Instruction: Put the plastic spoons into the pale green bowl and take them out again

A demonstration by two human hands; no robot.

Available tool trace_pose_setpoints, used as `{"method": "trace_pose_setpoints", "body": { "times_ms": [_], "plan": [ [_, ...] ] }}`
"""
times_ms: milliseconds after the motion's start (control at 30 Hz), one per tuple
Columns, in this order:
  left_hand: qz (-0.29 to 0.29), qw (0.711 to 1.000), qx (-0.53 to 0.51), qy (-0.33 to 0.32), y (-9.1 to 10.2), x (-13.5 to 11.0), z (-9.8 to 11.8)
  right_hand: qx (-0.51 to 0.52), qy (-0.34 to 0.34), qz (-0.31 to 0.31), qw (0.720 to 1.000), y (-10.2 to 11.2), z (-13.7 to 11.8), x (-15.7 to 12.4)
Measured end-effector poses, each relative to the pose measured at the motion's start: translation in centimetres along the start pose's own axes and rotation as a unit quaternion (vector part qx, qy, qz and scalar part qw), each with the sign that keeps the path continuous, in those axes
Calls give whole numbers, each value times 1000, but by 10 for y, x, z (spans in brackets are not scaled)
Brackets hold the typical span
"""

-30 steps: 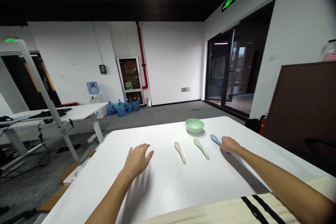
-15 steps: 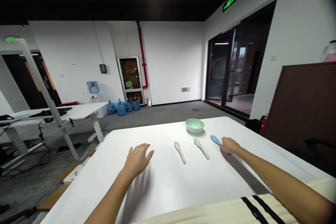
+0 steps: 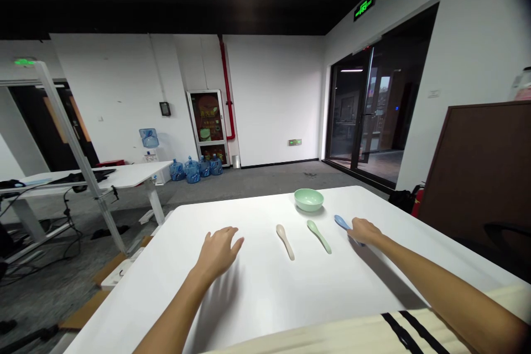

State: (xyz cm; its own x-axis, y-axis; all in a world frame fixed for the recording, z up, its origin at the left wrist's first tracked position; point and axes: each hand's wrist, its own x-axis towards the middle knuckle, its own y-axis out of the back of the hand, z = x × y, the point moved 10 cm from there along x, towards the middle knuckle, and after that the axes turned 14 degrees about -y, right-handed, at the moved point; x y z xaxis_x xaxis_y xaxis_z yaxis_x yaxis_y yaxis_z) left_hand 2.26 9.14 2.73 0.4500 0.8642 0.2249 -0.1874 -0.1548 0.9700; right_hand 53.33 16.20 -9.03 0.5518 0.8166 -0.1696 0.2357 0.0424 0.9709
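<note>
My left hand (image 3: 218, 253) rests on the white table (image 3: 257, 298), fingers spread, holding nothing. To its right lie a beige spoon (image 3: 285, 241) and a pale green spoon (image 3: 319, 236), both flat on the tabletop. My right hand (image 3: 365, 231) lies over the handle of a blue spoon (image 3: 342, 223), whose bowl sticks out past my fingers and whose handle end shows below them. Behind the spoons stands a mint green bowl (image 3: 308, 199), near the table's far edge, and no hand touches it.
A dark brown panel (image 3: 477, 177) and a red fire extinguisher (image 3: 417, 202) stand beyond the table's right edge. Another white desk (image 3: 95, 177) with cables stands at the left. Blue water jugs (image 3: 193, 171) line the back wall. Striped cloth covers the bottom of the view.
My hands, the spoons and the bowl keep their places on the table. Only the view has drifted slightly.
</note>
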Motion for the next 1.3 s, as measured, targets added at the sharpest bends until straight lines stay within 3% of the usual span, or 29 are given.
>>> {"method": "trace_pose_setpoints", "body": {
  "times_ms": [200, 333, 500, 600, 767, 1000, 1300],
  "plan": [
    [-2, 1000, -3, 4, 1, -2, 0, 2, -2, 10, 1000, 4, 1, -5],
    [1, 1000, -3, 2, 2, -2, 1, -11, -1, 40, 999, 19, -5, -13],
    [-2, 1000, -1, 0, 2, -2, 2, -7, 39, 88, 995, 53, -39, -38],
    [-4, 1000, -2, -2, 3, -2, 2, 33, 104, 116, 987, 75, -69, -64],
    [-2, 1000, -1, -4, 4, -2, 4, 90, 178, 123, 972, 91, -101, -112],
    [4, 1000, 5, -4, 4, -2, 3, 102, 223, 117, 962, 69, -106, -149],
    [1, 1000, 11, -5, 4, -2, 4, 60, 218, 111, 968, 39, -95, -143]
  ]
}}
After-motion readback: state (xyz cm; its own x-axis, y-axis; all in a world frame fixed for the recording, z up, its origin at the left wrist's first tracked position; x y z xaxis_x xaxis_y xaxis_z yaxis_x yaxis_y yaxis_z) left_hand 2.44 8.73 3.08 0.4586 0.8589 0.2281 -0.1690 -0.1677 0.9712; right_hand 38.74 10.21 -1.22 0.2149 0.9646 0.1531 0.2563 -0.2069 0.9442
